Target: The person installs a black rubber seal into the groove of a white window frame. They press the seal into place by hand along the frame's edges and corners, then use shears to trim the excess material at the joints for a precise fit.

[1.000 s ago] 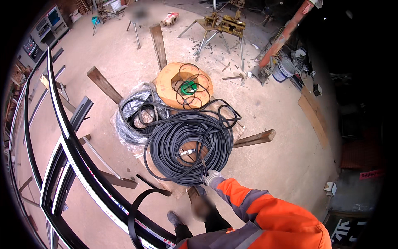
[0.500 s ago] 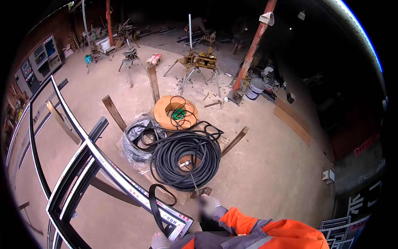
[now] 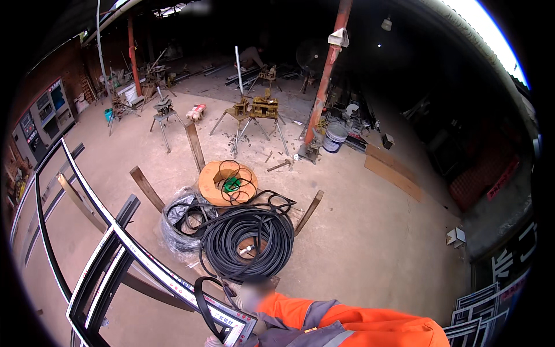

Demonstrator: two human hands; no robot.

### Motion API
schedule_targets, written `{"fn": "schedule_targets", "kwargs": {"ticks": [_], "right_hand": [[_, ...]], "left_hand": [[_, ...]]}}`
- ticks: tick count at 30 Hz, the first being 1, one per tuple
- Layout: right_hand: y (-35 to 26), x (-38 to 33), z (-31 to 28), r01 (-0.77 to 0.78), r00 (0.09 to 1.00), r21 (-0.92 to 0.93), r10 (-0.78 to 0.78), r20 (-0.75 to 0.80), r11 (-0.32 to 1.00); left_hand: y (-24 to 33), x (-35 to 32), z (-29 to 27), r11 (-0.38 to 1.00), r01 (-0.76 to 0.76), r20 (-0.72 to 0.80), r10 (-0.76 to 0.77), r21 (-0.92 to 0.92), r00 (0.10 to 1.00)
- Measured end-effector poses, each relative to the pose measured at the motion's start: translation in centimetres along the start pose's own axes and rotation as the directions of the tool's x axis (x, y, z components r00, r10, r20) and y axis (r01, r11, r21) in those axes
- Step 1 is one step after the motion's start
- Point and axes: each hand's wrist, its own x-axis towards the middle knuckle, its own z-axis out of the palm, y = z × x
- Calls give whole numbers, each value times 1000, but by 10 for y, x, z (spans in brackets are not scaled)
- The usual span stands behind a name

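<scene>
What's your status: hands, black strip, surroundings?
Left hand partly cut off; right hand blurred, both grips unclear. Black strip loops across frame. Black coil beyond right hand.

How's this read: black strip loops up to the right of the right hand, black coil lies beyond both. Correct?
Not quite: the black strip loops up to the left of the right hand, as the head view shows. The black coil does lie beyond both.

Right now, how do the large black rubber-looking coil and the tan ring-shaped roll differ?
The large black rubber-looking coil shows separate windings; the tan ring-shaped roll looks smooth-sided. The coil spreads wider; the roll is narrower. The coil lies nearer the person, the roll beyond it. Both are rings around a central hole.
</scene>
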Motion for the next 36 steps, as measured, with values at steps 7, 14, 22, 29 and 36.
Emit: {"fn": "schedule_targets", "kwargs": {"ticks": [7,14,22,29,36], "right_hand": [[-64,10,21,-167,970,-6,166,178,986],[-73,41,33,-143,986,55,137,90,988],[-122,73,20,-382,924,-8,382,33,924],[-150,103,40,-404,875,-672,475,-87,621],[-176,103,26,-207,959,-631,283,21,747]], "left_hand": [[8,-17,-9,969,245,72,-245,16,967],[-19,-4,3,955,162,159,-205,247,966],[-44,-12,10,990,52,163,-73,128,984],[-54,-9,13,996,-82,132,78,25,988],[-58,-10,13,988,-153,67,152,7,986]]}}
